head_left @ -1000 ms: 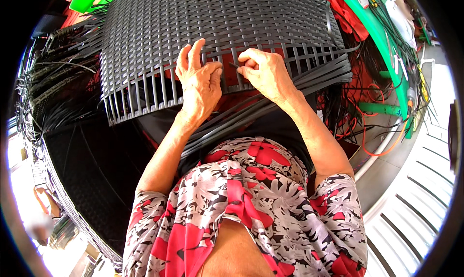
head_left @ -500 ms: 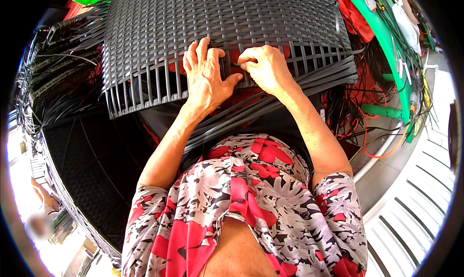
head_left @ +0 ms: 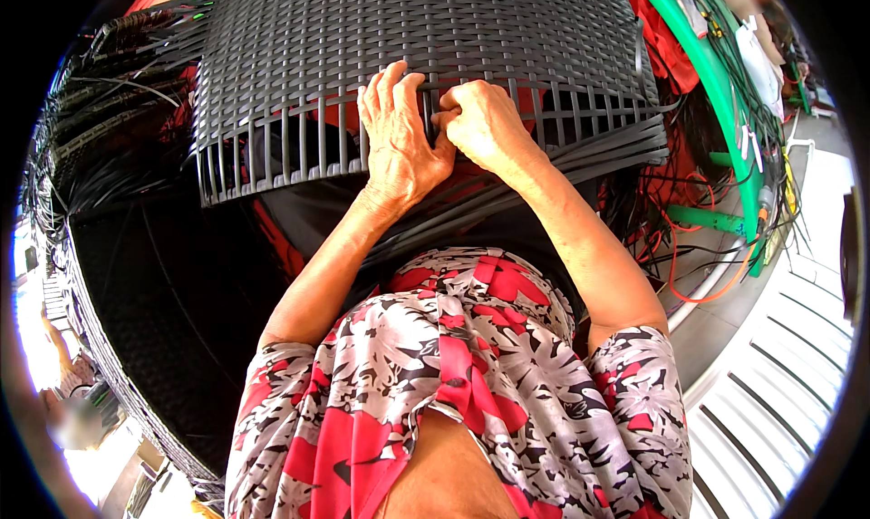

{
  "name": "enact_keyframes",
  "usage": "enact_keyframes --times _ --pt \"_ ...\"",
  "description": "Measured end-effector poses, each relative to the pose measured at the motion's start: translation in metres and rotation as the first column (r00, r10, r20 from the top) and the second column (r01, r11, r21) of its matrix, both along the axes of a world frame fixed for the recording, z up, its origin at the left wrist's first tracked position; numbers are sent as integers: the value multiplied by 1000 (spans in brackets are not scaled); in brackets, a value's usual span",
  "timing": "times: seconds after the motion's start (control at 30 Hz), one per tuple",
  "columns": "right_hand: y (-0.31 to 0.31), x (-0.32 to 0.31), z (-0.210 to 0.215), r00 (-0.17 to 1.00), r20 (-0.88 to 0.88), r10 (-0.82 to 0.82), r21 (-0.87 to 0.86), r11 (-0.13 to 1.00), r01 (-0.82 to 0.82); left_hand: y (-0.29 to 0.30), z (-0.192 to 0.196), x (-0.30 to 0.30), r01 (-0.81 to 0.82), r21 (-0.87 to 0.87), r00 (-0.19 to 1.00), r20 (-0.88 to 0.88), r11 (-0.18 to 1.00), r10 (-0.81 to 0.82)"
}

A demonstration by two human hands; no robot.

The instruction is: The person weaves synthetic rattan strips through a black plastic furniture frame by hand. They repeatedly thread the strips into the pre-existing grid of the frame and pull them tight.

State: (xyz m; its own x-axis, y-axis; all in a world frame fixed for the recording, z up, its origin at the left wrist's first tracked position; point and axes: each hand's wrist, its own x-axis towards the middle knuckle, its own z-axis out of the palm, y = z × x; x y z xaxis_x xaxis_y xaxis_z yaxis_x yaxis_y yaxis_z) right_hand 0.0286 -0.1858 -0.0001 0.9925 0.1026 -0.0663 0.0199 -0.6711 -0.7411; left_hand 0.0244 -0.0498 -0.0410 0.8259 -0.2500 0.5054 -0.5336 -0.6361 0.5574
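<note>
A panel of dark grey woven plastic strips (head_left: 408,29) lies before me. Its near edge shows bare upright strips (head_left: 285,147) with gaps between them. My left hand (head_left: 399,143) rests on this edge, fingers stretched upward over the weave and thumb toward the other hand. Close beside it, my right hand (head_left: 488,127) has its fingers pinched at the gap, closed on a dark plastic strip whose end is mostly hidden. A bundle of loose grey strips (head_left: 598,149) runs along the panel's near right side and down across my lap.
At the left stands a large black woven piece (head_left: 145,338) with frayed strips (head_left: 127,93) above it. A green frame (head_left: 725,93) curves along the right, with tangled cords and an orange hose (head_left: 675,270) near it. A white slatted surface (head_left: 770,374) lies at the lower right.
My left hand has shifted slightly right and its thumb has drawn up to my right hand. My right hand has moved a little left, still pinched. The panel's near edge sits slightly higher in view.
</note>
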Motion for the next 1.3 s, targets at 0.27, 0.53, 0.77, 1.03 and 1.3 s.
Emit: enact_keyframes --times 0.27,0.53,0.77,1.03,1.3 --pt "11 8 0 972 -178 -153 -112 985 135 5 5 -8 66 -144 998 -10 987 -68" --pt "1 10 -22 917 -301 -262 207 920 331 10 -5 -7 1 -220 998 -64 976 -16" --pt "-7 8 0 839 -529 -125 502 751 428 13 -4 0 65 -13 997 -43 998 -65" --pt "-3 3 -5 896 -412 -163 505 778 374 22 4 3 137 -55 972 -185 989 -145" --pt "13 -13 -2 944 316 94 273 944 -186 54 46 0 145 -81 974 -166 986 -156"
